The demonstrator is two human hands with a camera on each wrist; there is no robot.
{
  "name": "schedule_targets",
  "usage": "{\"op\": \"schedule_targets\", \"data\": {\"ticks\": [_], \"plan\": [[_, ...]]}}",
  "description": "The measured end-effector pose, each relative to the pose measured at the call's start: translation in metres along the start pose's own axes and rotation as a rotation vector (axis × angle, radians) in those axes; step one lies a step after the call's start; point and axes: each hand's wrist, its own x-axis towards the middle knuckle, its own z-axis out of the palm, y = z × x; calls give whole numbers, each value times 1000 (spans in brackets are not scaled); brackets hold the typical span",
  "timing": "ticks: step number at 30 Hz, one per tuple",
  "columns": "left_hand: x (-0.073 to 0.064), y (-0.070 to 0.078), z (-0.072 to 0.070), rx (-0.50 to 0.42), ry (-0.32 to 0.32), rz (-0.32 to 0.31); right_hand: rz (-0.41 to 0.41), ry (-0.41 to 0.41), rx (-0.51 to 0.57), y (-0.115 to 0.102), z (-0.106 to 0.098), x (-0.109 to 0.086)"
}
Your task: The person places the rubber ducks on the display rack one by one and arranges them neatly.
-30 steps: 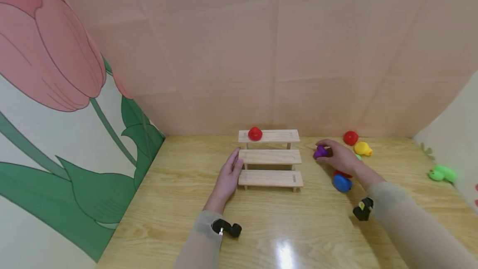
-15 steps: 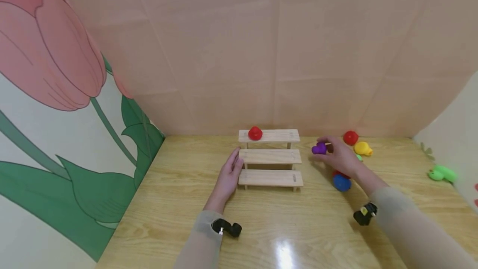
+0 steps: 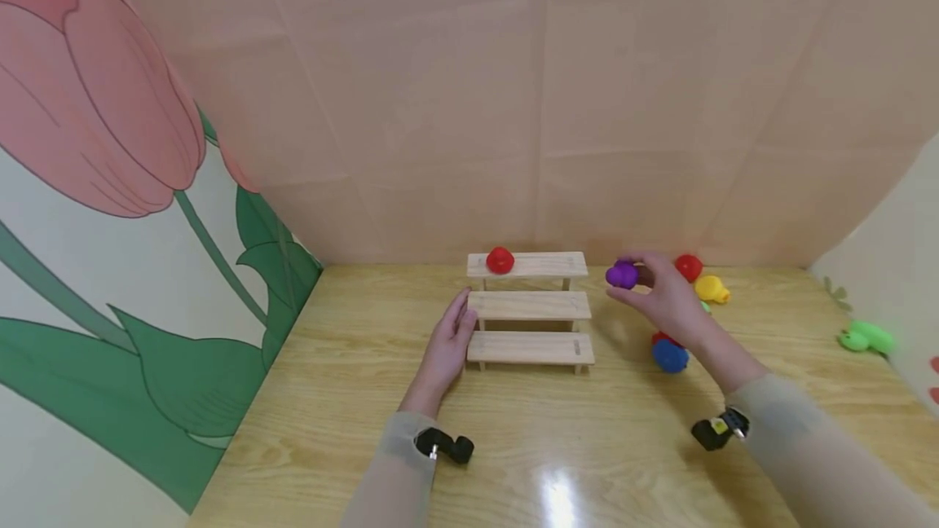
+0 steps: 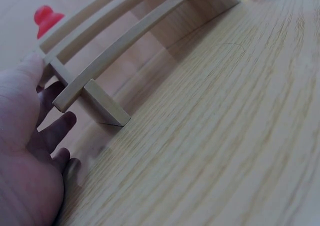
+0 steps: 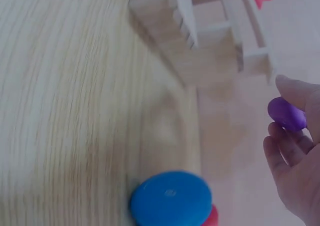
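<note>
In the head view, a three-step wooden stand sits on the wood-grain table. A small red toy with a knob-like top is on its highest step, near the left end. At the stand's left side, my left hand holds the end of the middle step, with the thumb at its edge and the fingers beside it. To the right of the stand, my right hand pinches a small purple rounded toy between thumb and fingers. That toy is raised above the table; the right wrist view shows its smooth underside.
Right of the stand lie a blue toy, a red toy beside it, another red toy and a yellow toy. A green toy lies by the right wall. A pinkish cloth hangs behind the table.
My right hand has lifted the purple toy off the table and carried it slightly left and toward the back. My left hand has stayed at the stand.
</note>
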Motion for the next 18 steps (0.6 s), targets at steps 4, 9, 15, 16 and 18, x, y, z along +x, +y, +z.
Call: {"op": "schedule_targets", "data": {"ticks": [4, 9, 15, 16, 18], "plan": [[0, 1, 0, 0, 0, -8, -20, 18, 36, -16, 1, -2], [0, 2, 0, -9, -2, -11, -4, 16, 70, -32, 3, -2], [0, 1, 0, -15, -7, 0, -37, 10, 123, -46, 9, 4], [0, 1, 0, -13, -6, -1, -41, 11, 124, -48, 11, 5], [0, 0, 0, -4, -3, 5, -44, 6, 130, -50, 14, 8]]}}
